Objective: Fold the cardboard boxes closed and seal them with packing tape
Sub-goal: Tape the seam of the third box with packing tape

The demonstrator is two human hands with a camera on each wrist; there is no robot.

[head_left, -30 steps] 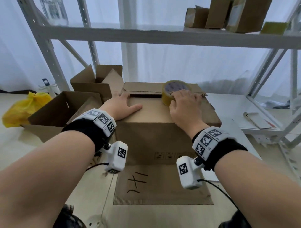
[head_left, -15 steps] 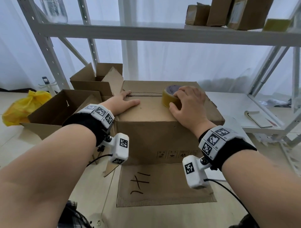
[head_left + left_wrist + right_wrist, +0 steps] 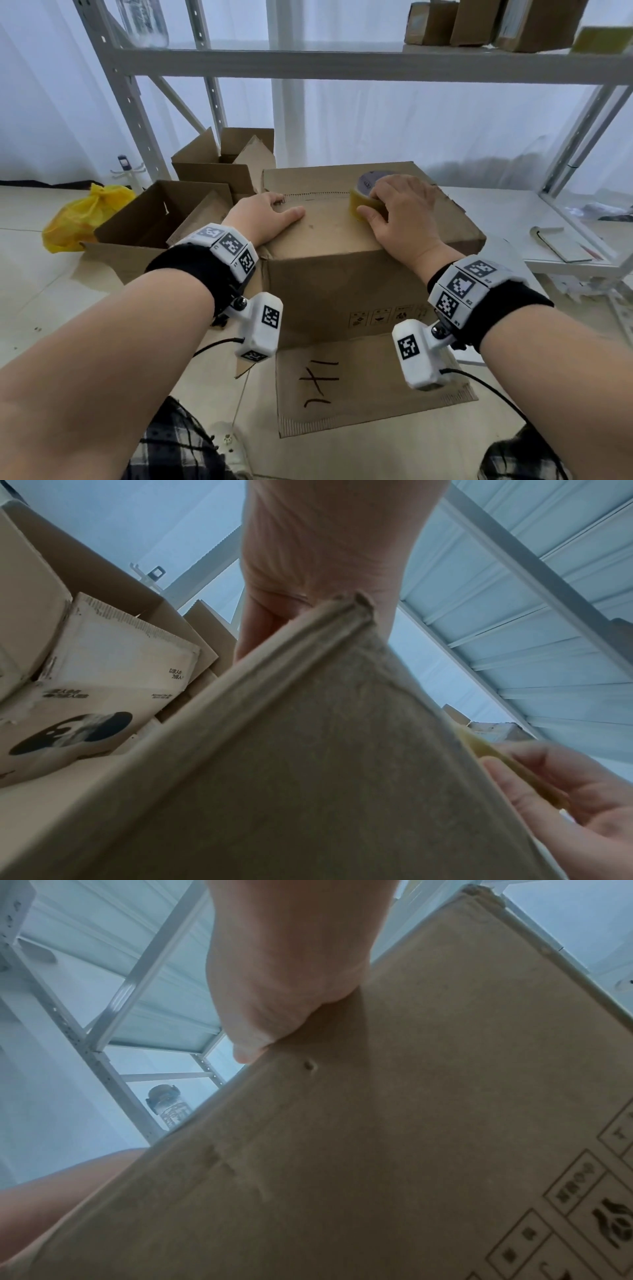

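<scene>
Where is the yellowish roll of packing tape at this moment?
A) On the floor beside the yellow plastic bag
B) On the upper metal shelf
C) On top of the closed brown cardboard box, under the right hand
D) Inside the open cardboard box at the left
C: the yellowish roll of packing tape stands on the closed brown cardboard box, with the right hand curled over it.

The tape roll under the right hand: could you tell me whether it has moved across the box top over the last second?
Cannot tell. The tape roll sits at the flap seam right of centre as before; the head camera itself shifted, and the right hand now covers more of it.
</scene>
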